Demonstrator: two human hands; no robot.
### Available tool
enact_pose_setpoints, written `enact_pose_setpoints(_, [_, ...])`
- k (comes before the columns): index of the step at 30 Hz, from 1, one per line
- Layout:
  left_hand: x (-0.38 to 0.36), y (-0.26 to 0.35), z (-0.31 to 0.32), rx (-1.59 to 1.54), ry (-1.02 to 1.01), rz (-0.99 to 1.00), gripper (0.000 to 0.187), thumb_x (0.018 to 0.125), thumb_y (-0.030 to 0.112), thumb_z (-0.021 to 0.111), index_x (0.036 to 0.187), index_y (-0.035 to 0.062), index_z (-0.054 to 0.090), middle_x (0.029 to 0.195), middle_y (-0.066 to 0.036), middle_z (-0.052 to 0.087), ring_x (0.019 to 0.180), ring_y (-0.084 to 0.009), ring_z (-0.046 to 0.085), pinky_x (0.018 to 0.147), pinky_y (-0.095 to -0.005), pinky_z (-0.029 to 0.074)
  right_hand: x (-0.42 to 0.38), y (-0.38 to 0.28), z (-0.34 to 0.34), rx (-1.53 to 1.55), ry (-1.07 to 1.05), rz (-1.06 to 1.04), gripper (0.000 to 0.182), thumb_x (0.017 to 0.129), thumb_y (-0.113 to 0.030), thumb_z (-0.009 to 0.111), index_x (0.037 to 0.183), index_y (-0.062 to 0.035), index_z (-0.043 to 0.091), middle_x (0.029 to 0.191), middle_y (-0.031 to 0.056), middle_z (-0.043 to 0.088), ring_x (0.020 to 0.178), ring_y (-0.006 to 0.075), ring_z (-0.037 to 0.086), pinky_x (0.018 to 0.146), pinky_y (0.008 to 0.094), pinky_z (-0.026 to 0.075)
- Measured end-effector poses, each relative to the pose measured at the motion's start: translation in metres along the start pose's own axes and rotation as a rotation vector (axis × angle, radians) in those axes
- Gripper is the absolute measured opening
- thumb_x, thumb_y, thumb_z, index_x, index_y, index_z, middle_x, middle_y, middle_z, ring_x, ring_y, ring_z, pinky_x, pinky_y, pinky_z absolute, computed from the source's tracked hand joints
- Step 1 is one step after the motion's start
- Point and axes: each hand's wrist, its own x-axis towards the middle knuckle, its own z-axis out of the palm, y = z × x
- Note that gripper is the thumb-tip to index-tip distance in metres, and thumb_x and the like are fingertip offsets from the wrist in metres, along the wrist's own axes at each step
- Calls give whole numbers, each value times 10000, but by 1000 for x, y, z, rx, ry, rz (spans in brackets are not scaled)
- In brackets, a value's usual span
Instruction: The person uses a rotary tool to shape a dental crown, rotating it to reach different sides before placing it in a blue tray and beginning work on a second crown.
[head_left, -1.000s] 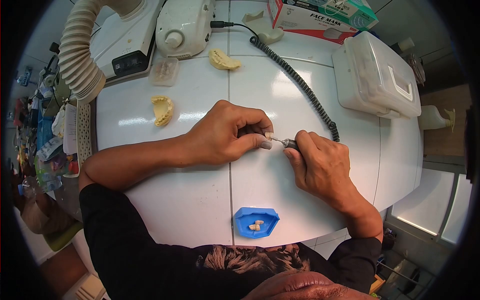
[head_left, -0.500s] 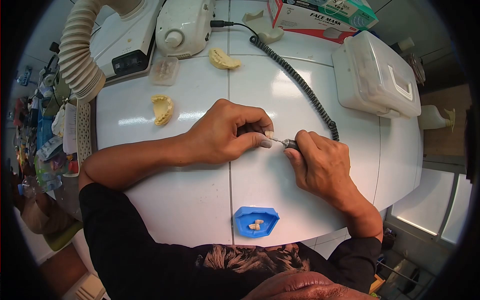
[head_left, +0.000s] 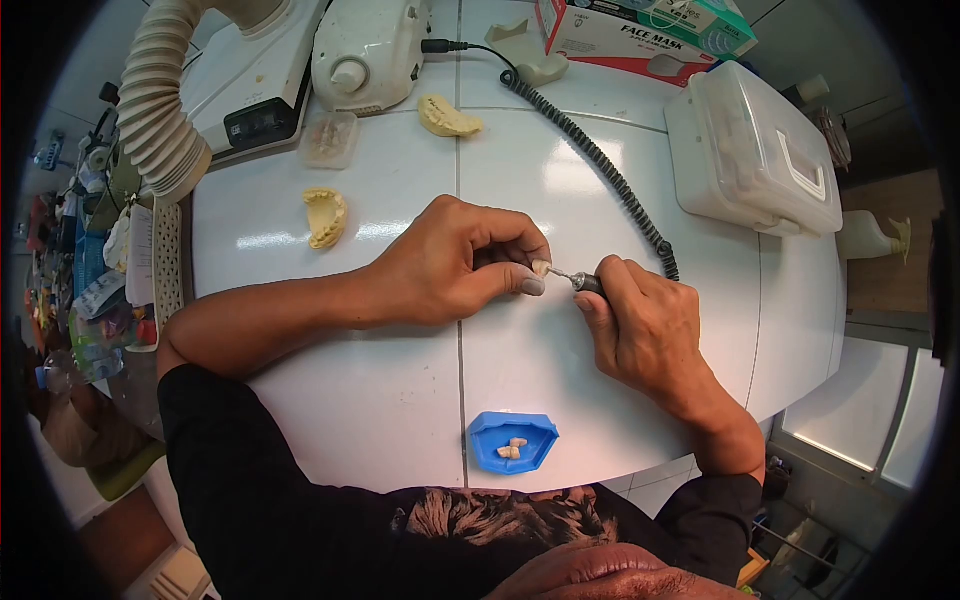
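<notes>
Between the thumb and fingers of my left hand [head_left: 465, 262] is a small cream dental crown [head_left: 541, 268], partly covered by the fingertips. My right hand [head_left: 645, 318] is closed around a dark rotary handpiece [head_left: 590, 285]. Its thin metal bur points left and meets the crown or sits right against it. Nearer my body, a blue tray [head_left: 482, 455] holds a few more tooth-coloured pieces [head_left: 512, 449]. Two yellowish dental casts lie beyond my left hand: a curved one [head_left: 325, 218] on the left and another [head_left: 448, 117] farther back.
A coiled black cord [head_left: 600, 160] runs from the white control unit [head_left: 365, 60] toward my right hand. Ribbed hose [head_left: 160, 110] hangs at back left. A clear-lidded box [head_left: 755, 150] stands at right, with a face mask box [head_left: 630, 45] behind. A small clear container [head_left: 329, 140] sits left.
The crown has turned slightly in my left fingers and shows more. My right hand and the handpiece have shifted a little to the right.
</notes>
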Motion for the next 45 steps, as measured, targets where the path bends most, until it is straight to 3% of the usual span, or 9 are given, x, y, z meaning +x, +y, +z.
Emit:
enact_pose_setpoints(23, [0,-1,0,22,13,24,181,1001,-33,721,1181,-39,742,1057,-87,789,987,-128,752,920,-298,604,1,-3,2,-1,30,-31,318,1055,-306,731,908,-64,585,715,79,588,530,286,604,491,405,463])
enact_pose_setpoints(32, [0,-2,0,-10,-2,39,178,998,-35,732,1176,-40,740,1059,-91,790,980,-128,751,921,-297,606,2,-3,-2,-5,-14,47,306,1059,-308,725,912,-73,596,714,72,594,539,279,615,487,408,469])
enact_pose_setpoints(41, [0,-1,-1,158,61,67,197,931,121,878,1065,1,799,911,-28,798,801,-60,700,661,-225,524,3,-4,-4,-36,-25,2,299,1054,-313,733,910,-89,597,705,60,587,552,269,624,494,405,469])
enact_pose_setpoints(45, [1,-2,-1,146,68,61,194,922,126,876,1051,2,801,885,-26,791,791,-55,705,662,-217,540,3,-5,-4,-20,-45,16,280,1056,-273,723,917,-72,585,711,71,591,563,288,615,507,414,454])
